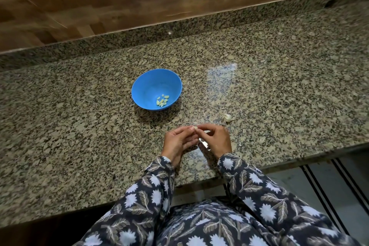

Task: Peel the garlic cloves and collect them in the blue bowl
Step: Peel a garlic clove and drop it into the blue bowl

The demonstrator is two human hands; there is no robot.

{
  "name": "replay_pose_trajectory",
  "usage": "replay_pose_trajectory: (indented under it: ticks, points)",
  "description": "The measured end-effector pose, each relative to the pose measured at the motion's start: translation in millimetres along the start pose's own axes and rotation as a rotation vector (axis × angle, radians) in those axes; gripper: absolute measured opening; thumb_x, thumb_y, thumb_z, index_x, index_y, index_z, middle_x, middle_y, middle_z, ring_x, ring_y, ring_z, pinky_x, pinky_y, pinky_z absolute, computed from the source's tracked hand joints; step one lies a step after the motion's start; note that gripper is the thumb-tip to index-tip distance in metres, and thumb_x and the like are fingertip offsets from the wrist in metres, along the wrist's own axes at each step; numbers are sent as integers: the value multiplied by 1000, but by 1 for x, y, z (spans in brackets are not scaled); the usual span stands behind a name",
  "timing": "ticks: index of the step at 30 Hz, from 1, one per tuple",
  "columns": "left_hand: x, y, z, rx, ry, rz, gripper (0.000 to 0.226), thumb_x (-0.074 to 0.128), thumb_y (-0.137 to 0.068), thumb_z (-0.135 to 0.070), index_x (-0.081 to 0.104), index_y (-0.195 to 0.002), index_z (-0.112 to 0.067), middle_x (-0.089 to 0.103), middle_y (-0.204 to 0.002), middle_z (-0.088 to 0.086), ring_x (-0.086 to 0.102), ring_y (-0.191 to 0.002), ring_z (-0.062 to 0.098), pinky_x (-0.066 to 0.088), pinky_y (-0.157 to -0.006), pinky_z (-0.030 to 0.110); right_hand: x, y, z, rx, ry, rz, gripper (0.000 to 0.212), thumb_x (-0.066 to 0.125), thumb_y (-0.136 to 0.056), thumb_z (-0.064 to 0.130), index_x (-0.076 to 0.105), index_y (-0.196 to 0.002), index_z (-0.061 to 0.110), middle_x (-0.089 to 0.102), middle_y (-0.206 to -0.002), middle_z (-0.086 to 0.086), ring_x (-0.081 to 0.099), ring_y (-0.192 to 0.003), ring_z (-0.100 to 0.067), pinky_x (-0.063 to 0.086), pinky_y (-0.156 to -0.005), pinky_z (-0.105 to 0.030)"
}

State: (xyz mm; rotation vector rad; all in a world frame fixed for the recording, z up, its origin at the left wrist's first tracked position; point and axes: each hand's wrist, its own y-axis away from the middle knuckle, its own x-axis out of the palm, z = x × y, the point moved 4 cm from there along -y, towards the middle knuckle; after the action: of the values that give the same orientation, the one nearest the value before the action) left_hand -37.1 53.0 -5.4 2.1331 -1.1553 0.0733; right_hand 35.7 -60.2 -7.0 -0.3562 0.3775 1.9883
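Both your left hand [178, 142] and right hand [214, 139] pinch one garlic clove [195, 127] together; blue bowl [148, 82] with peeled cloves [163, 100] sits beyond them.

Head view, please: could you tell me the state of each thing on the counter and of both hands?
Blue bowl: upright, holding peeled cloves.
Garlic clove: pinched between both hands.
Left hand: pinches the clove.
Right hand: pinches the clove.
Garlic piece: lying loose on the counter.
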Motion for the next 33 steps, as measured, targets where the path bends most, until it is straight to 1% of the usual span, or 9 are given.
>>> replay_pose_trajectory:
  ticks: [6, 8, 12, 16, 18, 22, 26, 30, 33]
  points:
    - [2, 1, 1, -33, 32, 20, 16, 60, -88, -3, 65, -100, 5, 71, -90, 18, 71, -78, 22, 59, -72, 28, 1, -3, -6, 56, -67, -10, 17, 67, -82, 16, 73, -97, 12, 72, -94, -4, 66, -78, -11, 55, -79, -32]
    - [1, 0, 0, -36, 31, 29, 17, 60, -87, -3, 65, -100, 5, 71, -90, 19, 71, -77, 21, 59, -73, 28, 0, -4, -6, 55, -57, -10, 17, 67, -82, 17, 73, -97, 12, 72, -95, -5, 66, -79, -11, 55, -79, -31]
    - [0, -2, -2, -26, 9, 39, 17, 61, -86, -4, 66, -101, 4, 72, -90, 15, 70, -78, 19, 58, -74, 27, 1, -6, -8, 92, -144, 9, 17, 69, -81, 21, 73, -94, 11, 72, -91, -5, 67, -84, -17, 54, -81, -35]
    - [-2, -4, -7, 70, -177, 5, 14, 64, -84, -2, 67, -97, 1, 70, -92, 16, 68, -74, 18, 58, -70, 24, -2, -7, -9, 64, -147, 56, 10, 74, -77, 25, 73, -83, 18, 72, -81, 0, 68, -75, -17, 56, -72, -35]
    - [-2, -5, -9, 142, -259, -20, 12, 65, -82, 0, 69, -93, -2, 70, -93, 18, 68, -74, 19, 58, -67, 22, -3, -6, -6, 23, -115, 72, 6, 74, -77, 25, 73, -81, 21, 71, -78, 3, 68, -74, -14, 56, -72, -33]
    - [0, -8, -10, 227, -331, -51, 11, 66, -82, 1, 70, -90, -5, 71, -93, 17, 69, -78, 21, 57, -65, 22, -2, -4, -2, 17, -51, 79, 15, 71, -80, 24, 75, -91, 14, 73, -83, 1, 66, -74, -9, 55, -74, -28]
    - [0, -10, -8, 240, -353, -46, 12, 65, -82, 3, 69, -93, 0, 70, -92, 14, 68, -81, 21, 58, -68, 23, -3, -5, -2, 7, 8, 79, 19, 70, -81, 26, 74, -95, 15, 73, -87, -2, 64, -71, -6, 51, -68, -20]
    - [2, -11, -7, 240, -370, -32, 15, 64, -83, 4, 68, -98, 6, 70, -87, 10, 68, -73, 13, 57, -65, 20, -3, -6, -5, 13, 48, 73, 19, 68, -81, 29, 74, -95, 17, 73, -89, -2, 67, -77, -10, 52, -70, -24]
    - [2, -13, -6, 238, -380, -30, 16, 64, -83, 3, 67, -99, 7, 70, -87, 10, 68, -74, 14, 57, -68, 21, -3, -5, -5, 4, 57, 72, 18, 68, -82, 28, 74, -95, 17, 74, -87, -3, 68, -76, -11, 55, -71, -30]
